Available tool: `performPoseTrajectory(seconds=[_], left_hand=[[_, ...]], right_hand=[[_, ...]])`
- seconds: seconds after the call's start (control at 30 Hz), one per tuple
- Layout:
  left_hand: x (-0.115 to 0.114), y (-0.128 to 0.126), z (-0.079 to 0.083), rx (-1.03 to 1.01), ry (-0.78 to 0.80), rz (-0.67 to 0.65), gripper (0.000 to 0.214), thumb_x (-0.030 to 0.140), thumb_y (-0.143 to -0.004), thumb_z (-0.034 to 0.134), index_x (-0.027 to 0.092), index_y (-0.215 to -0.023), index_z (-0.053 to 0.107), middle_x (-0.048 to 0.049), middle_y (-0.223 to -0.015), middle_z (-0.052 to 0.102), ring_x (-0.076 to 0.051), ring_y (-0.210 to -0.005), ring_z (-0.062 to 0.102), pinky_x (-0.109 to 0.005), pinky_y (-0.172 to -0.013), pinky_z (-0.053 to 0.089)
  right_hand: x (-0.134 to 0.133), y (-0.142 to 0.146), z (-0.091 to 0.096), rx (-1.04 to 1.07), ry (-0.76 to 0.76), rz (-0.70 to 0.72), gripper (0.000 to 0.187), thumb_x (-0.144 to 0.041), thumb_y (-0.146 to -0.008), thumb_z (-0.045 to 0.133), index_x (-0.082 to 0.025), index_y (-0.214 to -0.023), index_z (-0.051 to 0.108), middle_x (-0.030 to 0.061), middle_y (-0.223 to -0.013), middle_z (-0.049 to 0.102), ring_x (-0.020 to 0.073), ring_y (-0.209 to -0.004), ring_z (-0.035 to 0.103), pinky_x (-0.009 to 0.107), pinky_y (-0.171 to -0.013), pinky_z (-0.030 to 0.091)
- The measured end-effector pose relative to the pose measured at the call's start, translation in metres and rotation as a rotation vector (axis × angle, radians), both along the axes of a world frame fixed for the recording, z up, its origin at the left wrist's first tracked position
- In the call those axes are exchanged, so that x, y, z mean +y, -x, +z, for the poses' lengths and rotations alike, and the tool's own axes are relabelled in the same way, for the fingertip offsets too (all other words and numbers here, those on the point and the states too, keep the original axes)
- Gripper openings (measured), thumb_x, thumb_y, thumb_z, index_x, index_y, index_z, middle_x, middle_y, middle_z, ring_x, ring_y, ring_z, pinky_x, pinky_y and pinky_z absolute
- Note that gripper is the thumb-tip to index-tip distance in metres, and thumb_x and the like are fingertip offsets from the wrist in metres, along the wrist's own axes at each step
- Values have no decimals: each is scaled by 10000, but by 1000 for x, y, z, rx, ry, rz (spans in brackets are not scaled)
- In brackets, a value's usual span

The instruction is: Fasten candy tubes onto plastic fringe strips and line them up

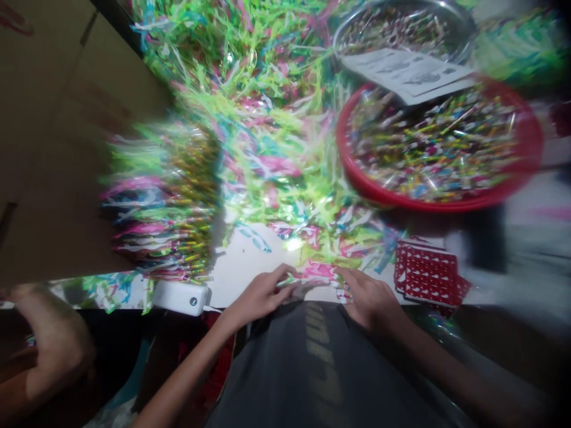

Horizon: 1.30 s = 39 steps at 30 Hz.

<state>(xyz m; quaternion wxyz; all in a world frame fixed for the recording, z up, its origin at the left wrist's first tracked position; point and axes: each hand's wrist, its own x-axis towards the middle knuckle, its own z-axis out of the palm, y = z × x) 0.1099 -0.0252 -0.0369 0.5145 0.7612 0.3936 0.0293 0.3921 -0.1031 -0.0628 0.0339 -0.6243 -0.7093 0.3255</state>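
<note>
Both bare hands work at the near edge of a white table (245, 264), just in front of the person's grey shirt (307, 368). The left hand (261, 294) and right hand (368, 297) face each other, fingers curved inward around a small pink wrapper (317, 271), which lies between them, nearer the person than the red tray (345, 160). Both sets of fingers are partly closed and reach the wrapper or come just beside it, but whether either hand is gripping it cannot be told.

The tray is filled with many colourful wrapped sticks (435, 148). Beyond it, a printed paper sheet (405, 74) overlaps the tray's far rim, next to a steel bowl (401, 27) holding similar pieces. A heap of green and pink shredded strips (263, 95) spreads beside the tray, and a blurred bundle of fringed sticks (178, 202) lies farther from it. A stack of red patterned cards (428, 276) sits just below the tray, right of the right hand. A white power bank (181, 297) lies by the table edge. Another person's hand (53, 339) shows at the lower left, away from the table.
</note>
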Motion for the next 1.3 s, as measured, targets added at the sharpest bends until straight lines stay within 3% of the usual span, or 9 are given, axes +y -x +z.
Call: performPoseTrajectory(seconds=[0.1, 0.23, 0.4, 0.5, 0.57, 0.67, 0.8, 1.07, 1.3], left_hand=[[3, 1, 14, -107, 114, 145, 304, 432, -1105, 433, 254, -1350, 444, 7, -854, 712, -127, -668, 610, -219, -636, 474], [4, 0, 27, -483, 416, 456, 351, 376, -1033, 618, 239, -1316, 461, 9, -786, 694, -85, -547, 491, -181, -515, 374], [11, 0, 37, -726, 443, 586, 253, 326, -958, 709, 201, -1151, 605, -35, -853, 682, -74, -566, 495, -183, -489, 324], [16, 5, 34, -763, 463, 565, 479, 444, -877, 768, 199, -1273, 654, -79, -1021, 655, -88, -643, 509, -201, -510, 342], [18, 9, 29, -697, 383, 588, 654, 522, -831, 791, 210, -1381, 622, -63, -980, 633, -100, -649, 500, -218, -531, 373], [17, 13, 23, -498, 131, 678, 447, 499, -890, 762, 196, -1215, 718, -25, -831, 610, -101, -622, 490, -229, -558, 398], [17, 16, 24, -386, -138, 800, 272, 459, -950, 722, 189, -921, 733, -33, -883, 655, -127, -729, 555, -253, -679, 450], [21, 28, 42, -190, -661, 891, 95, 325, -975, 714, 242, -945, 748, -23, -1026, 546, -186, -999, 535, -316, -940, 405], [14, 10, 58, -206, -804, 817, 161, 328, -1069, 530, 247, -968, 626, -12, -931, 655, -217, -1012, 548, -487, -1194, 261]], right_hand=[[3, -2, 0, 76, 16, -128, 586, -239, -837, 557, -142, -1413, 596, 213, -1378, 689, 386, -1217, 679, 505, -954, 556], [7, -2, 8, 244, 119, -204, 435, -399, -1016, 444, -149, -1316, 635, 102, -890, 786, 246, -782, 749, 341, -708, 584], [14, 10, 19, 470, 280, 42, 318, -430, -963, 575, -173, -1013, 755, 56, -795, 763, 194, -711, 712, 265, -653, 534], [21, 21, 24, 486, 329, 176, 249, -346, -906, 639, -206, -1056, 778, 74, -924, 795, 227, -830, 734, 281, -718, 518], [26, 23, 29, 507, 347, 268, 283, -283, -898, 632, -259, -1144, 768, 51, -1026, 807, 227, -919, 746, 282, -791, 514], [32, 23, 36, 514, 349, 363, 333, -257, -875, 662, -332, -1186, 754, -5, -1125, 804, 223, -1026, 744, 285, -875, 511], [41, 38, 31, 338, 252, 185, 402, -413, -1044, 499, -231, -1371, 645, 121, -1315, 731, 293, -1183, 690, 404, -965, 517], [56, 112, 4, 172, 151, 294, 206, -272, -1009, 649, -132, -1156, 682, 81, -1107, 721, 226, -1048, 695, 446, -950, 564], [71, 85, 28, 451, 150, 80, 314, -317, -980, 642, -125, -1228, 660, 92, -942, 745, 216, -817, 721, 344, -753, 567]])
